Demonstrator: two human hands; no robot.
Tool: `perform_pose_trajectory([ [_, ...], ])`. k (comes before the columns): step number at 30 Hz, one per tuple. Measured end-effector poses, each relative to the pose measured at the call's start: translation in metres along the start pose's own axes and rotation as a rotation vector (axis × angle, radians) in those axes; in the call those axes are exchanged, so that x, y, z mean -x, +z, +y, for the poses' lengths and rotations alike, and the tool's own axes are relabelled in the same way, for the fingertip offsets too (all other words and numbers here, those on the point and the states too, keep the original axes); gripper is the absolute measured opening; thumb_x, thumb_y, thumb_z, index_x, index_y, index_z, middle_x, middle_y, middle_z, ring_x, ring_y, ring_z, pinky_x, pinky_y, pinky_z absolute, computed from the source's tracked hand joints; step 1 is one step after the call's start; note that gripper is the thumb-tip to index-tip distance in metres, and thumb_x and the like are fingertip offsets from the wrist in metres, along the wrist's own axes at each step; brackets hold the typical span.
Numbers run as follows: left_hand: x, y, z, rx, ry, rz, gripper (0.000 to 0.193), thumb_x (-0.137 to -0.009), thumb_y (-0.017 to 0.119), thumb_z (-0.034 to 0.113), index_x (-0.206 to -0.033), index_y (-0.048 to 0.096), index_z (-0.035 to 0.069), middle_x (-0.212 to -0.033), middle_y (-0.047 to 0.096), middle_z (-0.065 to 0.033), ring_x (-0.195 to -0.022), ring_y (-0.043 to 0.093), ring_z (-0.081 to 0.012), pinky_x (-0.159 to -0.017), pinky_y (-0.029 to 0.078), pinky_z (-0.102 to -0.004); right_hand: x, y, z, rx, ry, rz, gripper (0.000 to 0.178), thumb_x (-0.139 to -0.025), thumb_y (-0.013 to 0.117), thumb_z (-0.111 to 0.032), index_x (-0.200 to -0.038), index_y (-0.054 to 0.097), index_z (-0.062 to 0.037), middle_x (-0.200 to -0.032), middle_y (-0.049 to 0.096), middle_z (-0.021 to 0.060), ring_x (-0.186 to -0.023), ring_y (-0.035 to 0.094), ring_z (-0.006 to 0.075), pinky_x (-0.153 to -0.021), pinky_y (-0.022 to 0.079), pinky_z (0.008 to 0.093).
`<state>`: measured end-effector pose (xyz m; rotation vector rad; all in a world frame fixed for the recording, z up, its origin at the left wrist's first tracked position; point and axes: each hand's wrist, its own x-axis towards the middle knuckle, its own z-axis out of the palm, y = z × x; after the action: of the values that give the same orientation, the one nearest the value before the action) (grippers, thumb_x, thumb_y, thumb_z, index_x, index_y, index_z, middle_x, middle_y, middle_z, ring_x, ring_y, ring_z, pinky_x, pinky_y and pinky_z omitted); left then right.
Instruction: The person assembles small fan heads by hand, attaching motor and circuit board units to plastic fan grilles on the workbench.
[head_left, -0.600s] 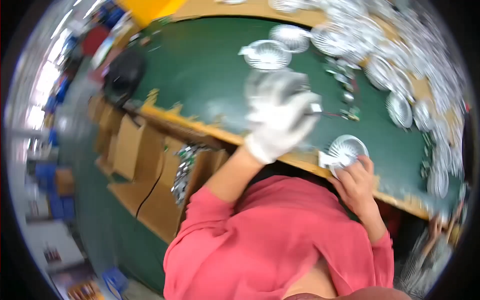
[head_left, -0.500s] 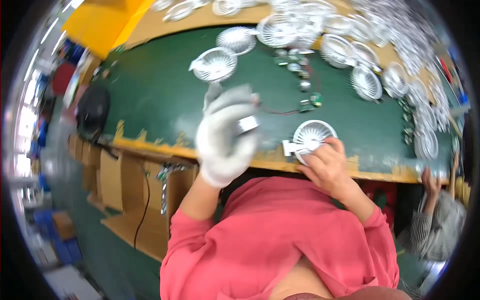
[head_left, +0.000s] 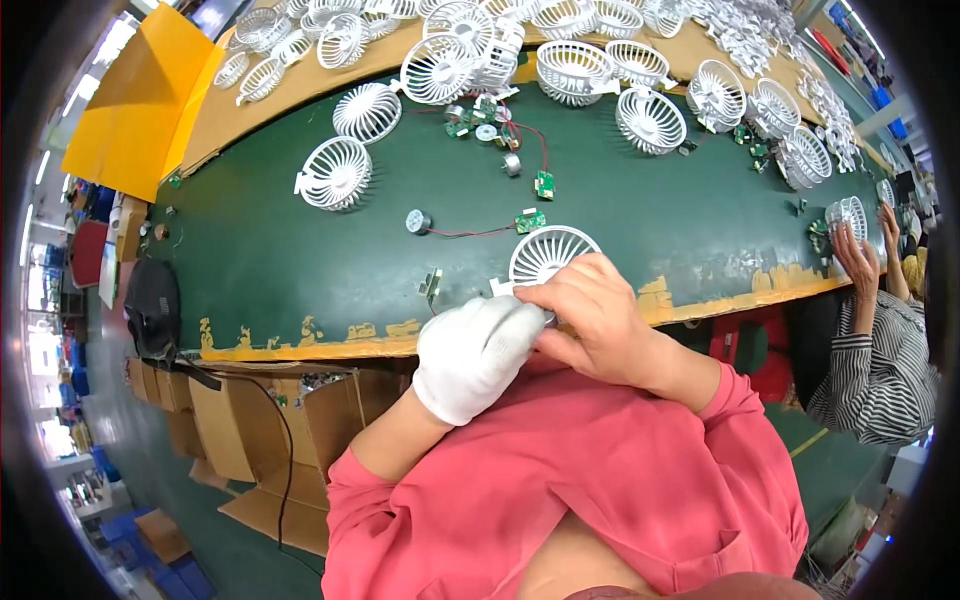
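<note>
A white plastic fan housing with a slatted round cage stands at the table's front edge. My bare right hand is closed on its near side, fingertips bent in and covering its lower part. Against these fingertips presses my left hand, in a white glove and also closed. What the glove pinches is mostly hidden; a small grey bit shows between the hands. Just beyond the glove, a small green circuit board has a thin wire running toward the hand. Farther off, a small round motor is wired to another green board.
Two fan housings lie at left, one of them nearest. More motors and boards are piled mid-table. Many housings crowd the cardboard-covered far side. A black rounded object stands left, above cardboard boxes. A co-worker's hand is at right.
My left hand has come down and right to meet my right hand at the fan housing. The housing has moved left with my right hand. The view has shifted.
</note>
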<state>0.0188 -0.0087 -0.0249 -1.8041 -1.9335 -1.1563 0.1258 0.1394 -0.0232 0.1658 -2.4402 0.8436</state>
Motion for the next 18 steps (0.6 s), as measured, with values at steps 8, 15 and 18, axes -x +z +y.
perform_pose_trajectory([
  [8, -0.015, -0.013, -0.008, -0.072, -0.302, -0.329, 0.053, -0.067, 0.077, 0.026, -0.112, 0.055, 0.008, -0.107, 0.054, -0.0140, -0.088, 0.058, -0.0309, -0.071, 0.049, -0.0390, -0.016, -0.018, 0.014, 0.360, -0.018, -0.147, 0.029, -0.074, 0.071, -0.016, -0.100, 0.060, -0.0098, -0.081, 0.056, 0.0038, -0.081, 0.055, 0.0222, -0.087, 0.039, 0.0445],
  [15, 0.006, -0.002, -0.006, -0.120, -0.214, -0.345, 0.030, -0.079, 0.066, 0.023, -0.106, 0.058, 0.013, -0.104, 0.056, -0.0069, -0.087, 0.057, -0.0250, -0.072, 0.048, -0.0373, -0.013, -0.024, 0.019, 0.514, -0.120, -0.343, 0.014, -0.076, 0.064, -0.013, -0.089, 0.060, -0.0098, -0.075, 0.054, 0.0036, -0.078, 0.054, 0.0220, -0.096, 0.037, 0.0522],
  [18, 0.006, -0.003, -0.006, -0.139, -0.207, -0.336, 0.027, -0.079, 0.066, 0.024, -0.103, 0.059, 0.013, -0.100, 0.056, -0.0046, -0.086, 0.057, -0.0234, -0.071, 0.047, -0.0356, -0.014, -0.023, 0.016, 0.549, -0.125, -0.405, 0.012, -0.076, 0.064, -0.013, -0.086, 0.058, -0.0081, -0.072, 0.054, 0.0043, -0.076, 0.054, 0.0221, -0.097, 0.037, 0.0523],
])
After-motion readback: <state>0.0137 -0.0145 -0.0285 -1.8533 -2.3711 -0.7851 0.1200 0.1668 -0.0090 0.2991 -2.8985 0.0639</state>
